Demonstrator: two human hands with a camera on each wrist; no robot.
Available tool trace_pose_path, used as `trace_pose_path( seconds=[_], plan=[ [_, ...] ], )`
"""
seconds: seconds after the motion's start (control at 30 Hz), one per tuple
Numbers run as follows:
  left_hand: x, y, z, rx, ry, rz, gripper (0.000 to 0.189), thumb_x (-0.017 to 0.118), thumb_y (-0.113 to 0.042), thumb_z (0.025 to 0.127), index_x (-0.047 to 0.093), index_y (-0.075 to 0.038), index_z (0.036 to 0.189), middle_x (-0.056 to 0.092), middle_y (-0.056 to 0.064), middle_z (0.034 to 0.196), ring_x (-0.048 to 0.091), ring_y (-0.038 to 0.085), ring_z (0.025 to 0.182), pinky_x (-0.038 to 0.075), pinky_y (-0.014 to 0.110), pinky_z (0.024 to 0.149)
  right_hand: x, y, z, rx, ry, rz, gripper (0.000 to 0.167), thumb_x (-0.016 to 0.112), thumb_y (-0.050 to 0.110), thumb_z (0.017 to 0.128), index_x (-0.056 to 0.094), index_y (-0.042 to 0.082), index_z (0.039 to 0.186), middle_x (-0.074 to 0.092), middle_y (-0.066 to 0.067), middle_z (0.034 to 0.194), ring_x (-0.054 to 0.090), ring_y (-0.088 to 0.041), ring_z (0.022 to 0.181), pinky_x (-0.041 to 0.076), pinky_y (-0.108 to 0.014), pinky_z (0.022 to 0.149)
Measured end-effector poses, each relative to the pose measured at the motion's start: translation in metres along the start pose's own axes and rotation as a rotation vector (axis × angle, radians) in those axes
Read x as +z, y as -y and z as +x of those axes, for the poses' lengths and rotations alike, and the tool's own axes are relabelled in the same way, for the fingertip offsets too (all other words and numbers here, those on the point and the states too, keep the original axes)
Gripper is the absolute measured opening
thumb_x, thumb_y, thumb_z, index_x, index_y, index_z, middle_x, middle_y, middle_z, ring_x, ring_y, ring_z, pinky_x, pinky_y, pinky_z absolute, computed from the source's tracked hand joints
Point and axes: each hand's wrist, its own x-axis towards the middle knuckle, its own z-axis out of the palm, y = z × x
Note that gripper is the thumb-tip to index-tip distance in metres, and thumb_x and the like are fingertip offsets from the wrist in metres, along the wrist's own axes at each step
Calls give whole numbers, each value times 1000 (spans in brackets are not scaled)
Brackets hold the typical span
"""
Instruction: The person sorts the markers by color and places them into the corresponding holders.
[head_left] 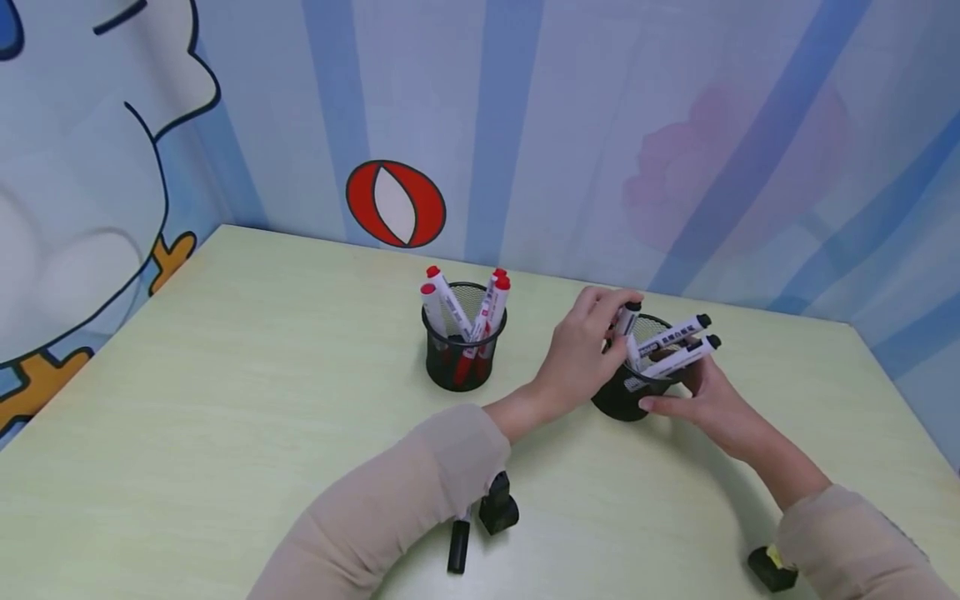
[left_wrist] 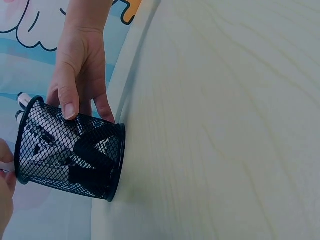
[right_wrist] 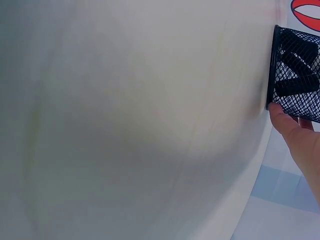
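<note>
My left hand [head_left: 577, 354] pinches a black-capped marker [head_left: 630, 321] at the rim of the right-hand black mesh pen cup [head_left: 618, 402]. Around the side of this cup, my right hand [head_left: 716, 408] grips it with thumb in front. The cup leans slightly, and other white markers [head_left: 678, 358] with black caps stick out toward the right. Through the mesh in the left wrist view, black marker parts [left_wrist: 92, 152] show inside. The right wrist view catches the right thumb [right_wrist: 282, 120] against the cup's base edge; its top lies outside that view.
A second mesh cup [head_left: 461, 367] holding several red-capped markers stands left of the hands. A black-ended stick-like piece [head_left: 458, 546] lies partly under the left sleeve [head_left: 405, 483]. The pale table [head_left: 225, 400] meets a printed wall [head_left: 570, 150] behind the cups.
</note>
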Motion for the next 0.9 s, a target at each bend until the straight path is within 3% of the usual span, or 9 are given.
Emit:
trace_pose_path(
  seconds=[0.4,0.9],
  plan=[
    [-3,-2,3,-141,-5,-120,39,62,2,85,52,-4,123,51,12,111,55,14,93,45,9,77,-1,2,-1,7,7,-10,86,72,11,81,12,11,143,34,-15,138,32,-27,126,42,-20,85],
    [-20,-10,5,-172,22,-144,40,62,0,85,51,-5,123,53,12,108,55,16,94,47,13,80,-1,0,-1,14,3,-9,85,73,11,81,14,12,142,35,-15,138,29,-30,130,35,-37,96]
  ],
)
